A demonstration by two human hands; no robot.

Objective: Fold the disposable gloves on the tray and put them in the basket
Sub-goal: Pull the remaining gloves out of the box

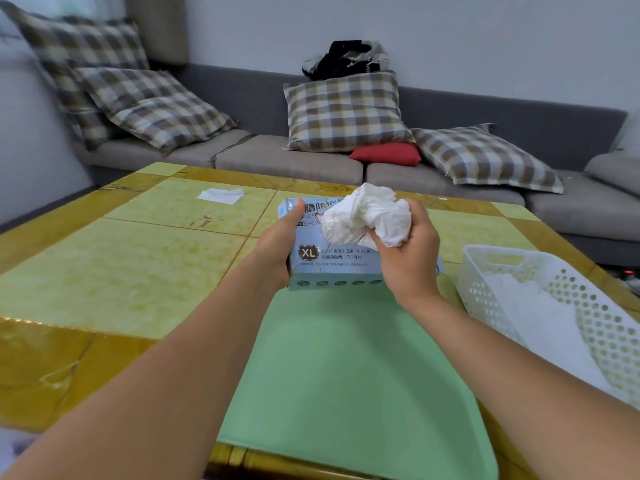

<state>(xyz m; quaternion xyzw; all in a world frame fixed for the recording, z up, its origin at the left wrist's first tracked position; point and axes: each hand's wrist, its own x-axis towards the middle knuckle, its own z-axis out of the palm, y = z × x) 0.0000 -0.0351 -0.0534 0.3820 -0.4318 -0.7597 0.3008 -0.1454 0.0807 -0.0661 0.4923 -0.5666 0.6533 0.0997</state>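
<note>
Progress partial: white basket (568,296) already holds white gloves. Green tray (346,375) bare. Left hand (277,244) grips glove box (329,265); right hand (408,247) clutches crumpled glove wad (367,216), unfolded.

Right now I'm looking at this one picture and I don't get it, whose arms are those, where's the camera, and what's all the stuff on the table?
There is no machine here: the arms belong to a person wearing a wide-angle camera on the head, so you look forward and down along them. The left hand grips the side of a pale blue glove box marked XL. The right hand clutches a crumpled wad of white disposable gloves at the top of that box. Below the hands a green tray lies on a yellow tiled table. To the right stands a white perforated basket with something white already inside. A white scrap lies farther back on the table, and behind it is a grey sofa with checked cushions.
</note>
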